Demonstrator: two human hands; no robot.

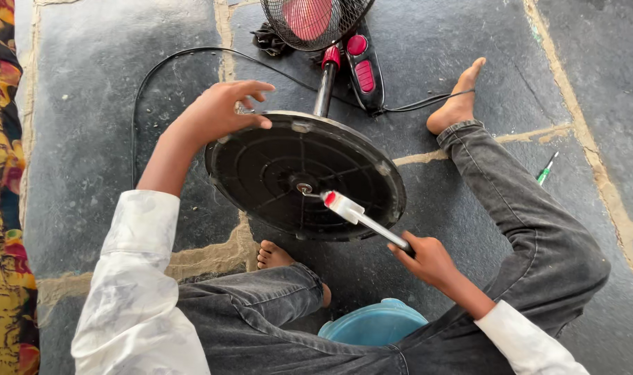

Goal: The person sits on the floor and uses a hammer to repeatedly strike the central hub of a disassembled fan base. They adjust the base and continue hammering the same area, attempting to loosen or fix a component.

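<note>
The round black fan base [289, 170] stands tipped on edge on the stone floor [87, 104], its ribbed underside facing the camera. The left hand [219, 111] rests on the base's upper left rim, fingers [250, 88] spread wide and curled over the edge. The right hand [428, 260], below and right of the base, is closed around the handle of a tool [362, 217] whose white and red head sits just right of the small metal fitting [304, 187] at the base's centre; whether the head touches that fitting is hard to make out.

Above the base, the dark pole [325, 87] runs up to the wire fan grille [309, 21], cut off by the top edge. Right of the pole lies a black control panel [364, 66] with red oval buttons. A black cable [170, 62] loops over the floor left of the base. Well right of the base lies a green screwdriver [546, 169]. Below the base, a blue round lid or bowl [372, 323] is partly hidden by the person's legs. A patterned cloth [0, 208] is cut off far left.
</note>
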